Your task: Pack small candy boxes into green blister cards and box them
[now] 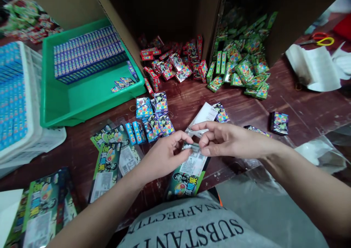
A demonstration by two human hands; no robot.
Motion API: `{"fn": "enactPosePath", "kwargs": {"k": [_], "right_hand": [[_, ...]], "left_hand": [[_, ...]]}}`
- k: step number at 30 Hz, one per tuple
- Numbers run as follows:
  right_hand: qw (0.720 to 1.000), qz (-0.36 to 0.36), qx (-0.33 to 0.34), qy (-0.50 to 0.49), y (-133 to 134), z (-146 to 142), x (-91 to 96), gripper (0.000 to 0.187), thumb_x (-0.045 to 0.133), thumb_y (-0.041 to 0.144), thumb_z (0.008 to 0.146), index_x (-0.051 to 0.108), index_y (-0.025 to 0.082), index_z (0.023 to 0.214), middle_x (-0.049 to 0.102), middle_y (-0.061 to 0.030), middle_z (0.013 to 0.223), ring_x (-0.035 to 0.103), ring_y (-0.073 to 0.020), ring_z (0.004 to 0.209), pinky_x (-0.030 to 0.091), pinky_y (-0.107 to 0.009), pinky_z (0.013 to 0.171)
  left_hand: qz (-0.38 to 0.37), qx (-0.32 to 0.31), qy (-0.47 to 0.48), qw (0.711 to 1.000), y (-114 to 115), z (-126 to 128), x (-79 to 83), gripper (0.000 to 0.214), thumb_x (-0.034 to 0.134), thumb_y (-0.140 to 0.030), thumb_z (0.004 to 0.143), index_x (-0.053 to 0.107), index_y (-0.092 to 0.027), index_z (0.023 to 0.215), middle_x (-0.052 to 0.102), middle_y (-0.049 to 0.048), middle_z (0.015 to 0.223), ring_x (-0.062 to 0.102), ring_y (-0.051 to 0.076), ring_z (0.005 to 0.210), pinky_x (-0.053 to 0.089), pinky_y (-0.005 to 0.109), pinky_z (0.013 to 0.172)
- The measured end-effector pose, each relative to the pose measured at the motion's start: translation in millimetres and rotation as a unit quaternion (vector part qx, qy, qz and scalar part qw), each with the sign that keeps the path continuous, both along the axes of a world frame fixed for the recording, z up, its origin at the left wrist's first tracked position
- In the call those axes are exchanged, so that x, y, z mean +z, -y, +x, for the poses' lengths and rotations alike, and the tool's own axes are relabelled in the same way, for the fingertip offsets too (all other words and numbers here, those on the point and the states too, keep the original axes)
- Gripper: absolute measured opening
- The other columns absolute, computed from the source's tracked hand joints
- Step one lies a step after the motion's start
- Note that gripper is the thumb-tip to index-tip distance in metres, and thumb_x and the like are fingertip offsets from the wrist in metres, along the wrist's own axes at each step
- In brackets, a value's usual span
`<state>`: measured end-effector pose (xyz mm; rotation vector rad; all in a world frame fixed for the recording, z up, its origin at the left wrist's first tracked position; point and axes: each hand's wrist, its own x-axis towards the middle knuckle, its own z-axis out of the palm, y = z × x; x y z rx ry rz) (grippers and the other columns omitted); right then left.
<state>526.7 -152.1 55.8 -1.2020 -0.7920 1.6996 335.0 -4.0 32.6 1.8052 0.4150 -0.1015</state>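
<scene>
A dark green printed candy packet (pixel 189 175) lies at the table's front edge, against the grey shirt. My left hand (pixel 166 155) pinches its upper edge between thumb and forefinger. On the other side of that edge, my right hand (pixel 226 140) is closed, thumb and fingertips together at the clear plastic top. Beyond the fingers lies a white paper strip (pixel 204 114), partly covered by my right hand. A purple candy box (pixel 221 113) sits beside the strip. Purple and blue small boxes (pixel 159 122) stand grouped ahead of my left hand.
More printed packets (pixel 106 164) lie at left. A green tray (pixel 90 102) holds rows of purple boxes; a white basket (pixel 30 94) holds blue ones. Red boxes (pixel 175 63) and green boxes (pixel 244 65) spill from cardboard cartons. Scissors (pixel 325 39) lie far right.
</scene>
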Motion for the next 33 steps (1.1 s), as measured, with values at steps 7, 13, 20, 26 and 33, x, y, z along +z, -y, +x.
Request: {"fn": "enactPosePath", "kwargs": {"k": [7, 13, 20, 26, 33], "right_hand": [[0.998, -0.013, -0.022, 0.053, 8.7, -9.2, 4.6, 0.087, 0.078, 0.022, 0.082, 0.026, 0.022, 0.153, 0.067, 0.0035, 0.090, 0.060, -0.0118, 0.079, 0.046, -0.028, 0.075], [0.995, -0.012, -0.096, -0.017, 6.2, -6.1, 8.2, 0.085, 0.080, 0.020, 0.083, 0.030, 0.017, 0.151, 0.070, 0.0046, 0.085, 0.063, -0.0097, 0.077, 0.048, -0.026, 0.078], [0.992, -0.032, -0.121, -0.018, 8.1, -10.2, -0.6, 0.086, 0.083, 0.022, 0.079, 0.033, 0.015, 0.149, 0.072, 0.0021, 0.086, 0.066, -0.0114, 0.078, 0.051, -0.026, 0.079], [0.984, 0.013, -0.168, 0.061, 6.2, -14.7, -2.9, 0.083, 0.080, 0.027, 0.084, 0.029, 0.017, 0.149, 0.068, 0.0044, 0.080, 0.063, -0.0121, 0.071, 0.050, -0.027, 0.067], [0.974, 0.045, -0.188, 0.121, 12.4, 1.3, 11.9, 0.075, 0.076, 0.032, 0.087, 0.034, 0.017, 0.147, 0.066, 0.0017, 0.082, 0.063, -0.0139, 0.070, 0.048, -0.030, 0.067]], "left_hand": [[0.037, -0.004, 0.016, 0.999, 8.1, -3.8, 10.4, 0.014, 0.060, -0.027, 0.096, 0.060, -0.027, 0.111, 0.056, -0.0043, 0.080, 0.049, 0.011, 0.066, 0.040, 0.025, 0.058], [0.121, 0.025, 0.095, 0.988, 19.1, -5.0, 17.6, 0.035, 0.072, -0.028, 0.090, 0.058, -0.033, 0.122, 0.037, 0.0054, 0.150, 0.060, 0.020, 0.111, 0.055, 0.035, 0.083], [0.169, 0.026, 0.119, 0.978, 25.5, -1.8, 14.6, 0.011, 0.056, -0.020, 0.100, 0.062, -0.028, 0.103, 0.045, 0.0053, 0.137, 0.040, 0.023, 0.139, 0.039, 0.045, 0.114], [0.144, 0.012, 0.092, 0.985, 27.1, -1.0, 11.1, 0.011, 0.049, -0.020, 0.102, 0.058, -0.024, 0.096, 0.050, 0.0068, 0.123, 0.049, 0.022, 0.128, 0.042, 0.043, 0.109], [0.132, 0.023, 0.080, 0.988, 15.5, -5.2, 5.2, 0.052, 0.055, -0.018, 0.099, 0.040, -0.032, 0.147, 0.058, 0.0082, 0.129, 0.056, 0.024, 0.121, 0.044, 0.046, 0.107]]}}
